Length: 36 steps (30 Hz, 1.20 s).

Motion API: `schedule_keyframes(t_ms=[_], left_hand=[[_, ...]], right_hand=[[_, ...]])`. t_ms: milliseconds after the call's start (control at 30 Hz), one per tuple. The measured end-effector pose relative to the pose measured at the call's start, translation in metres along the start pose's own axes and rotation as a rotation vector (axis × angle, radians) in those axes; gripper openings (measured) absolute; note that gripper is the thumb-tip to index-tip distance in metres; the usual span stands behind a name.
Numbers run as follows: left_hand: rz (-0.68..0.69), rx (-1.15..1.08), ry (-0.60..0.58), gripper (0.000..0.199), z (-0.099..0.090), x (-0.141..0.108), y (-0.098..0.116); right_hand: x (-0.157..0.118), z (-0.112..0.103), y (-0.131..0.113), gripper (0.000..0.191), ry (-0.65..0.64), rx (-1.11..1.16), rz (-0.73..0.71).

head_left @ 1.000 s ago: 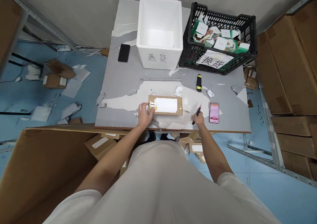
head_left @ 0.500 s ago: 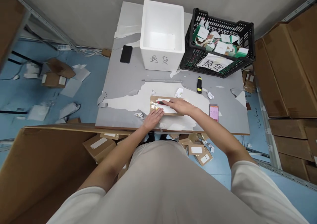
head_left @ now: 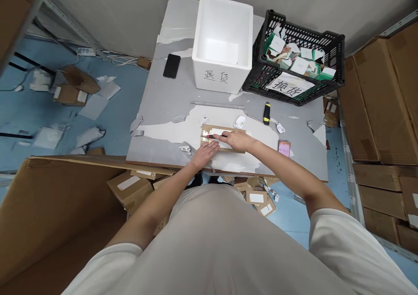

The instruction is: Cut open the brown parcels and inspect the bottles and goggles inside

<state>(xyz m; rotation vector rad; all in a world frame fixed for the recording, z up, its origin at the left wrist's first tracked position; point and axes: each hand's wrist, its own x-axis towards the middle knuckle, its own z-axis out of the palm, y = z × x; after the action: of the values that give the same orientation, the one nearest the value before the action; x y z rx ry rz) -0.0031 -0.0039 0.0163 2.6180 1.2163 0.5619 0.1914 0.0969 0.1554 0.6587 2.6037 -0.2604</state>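
Cardboard box (head_left: 204, 134) lies flat on the grey counter (head_left: 150, 103), near the person's edge, over a pale patch where the grey covering is torn. A white label covers much of its top; glossy tape shows at its left end.

Left hand (head_left: 205, 154): palm down, fingers extended and close together, fingertips resting on the near side of the box toward its left end. Right hand (head_left: 235, 141): over the box top, fingers pinching a slim black tool (head_left: 211, 136) with a red tip. The tip points left, at the taped end; whether it touches the tape cannot be told. The two hands are just beside each other.

Surroundings: crumpled paper (head_left: 239, 122) lies just beyond the box. A black-and-yellow tool (head_left: 267, 113) lies farther out to the right; a phone with a pink screen (head_left: 284, 148) lies nearer the person. Toward the wall stand a white foam bin (head_left: 222, 71) with handwritten characters and, beside it, a black plastic crate (head_left: 255, 76) of small white-and-green cartons (head_left: 300, 65). A black smartphone (head_left: 171, 66) lies left of the bin.
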Motion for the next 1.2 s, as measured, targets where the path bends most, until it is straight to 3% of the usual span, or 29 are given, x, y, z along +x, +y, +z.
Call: schedule_keyframes(t_ms=[400,767,1033,1200], left_hand=[[-0.042,-0.081,-0.012,0.048,-0.003,0.0,0.002],[-0.033,-0.061,-0.039,0.046,-0.003,0.0,-0.001],[-0.08,-0.103,-0.037,0.047,-0.005,0.002,0.001],[-0.102,-0.095,-0.043,0.047,-0.005,0.002,0.002]], right_hand=[[0.0,0.001,0.003,0.065,0.032,0.016,0.015],[-0.002,-0.019,-0.002,0.064,-0.052,0.006,0.052],[-0.033,-0.008,0.017,0.065,-0.101,-0.012,0.085],[-0.085,0.009,0.042,0.069,-0.14,0.055,0.218]])
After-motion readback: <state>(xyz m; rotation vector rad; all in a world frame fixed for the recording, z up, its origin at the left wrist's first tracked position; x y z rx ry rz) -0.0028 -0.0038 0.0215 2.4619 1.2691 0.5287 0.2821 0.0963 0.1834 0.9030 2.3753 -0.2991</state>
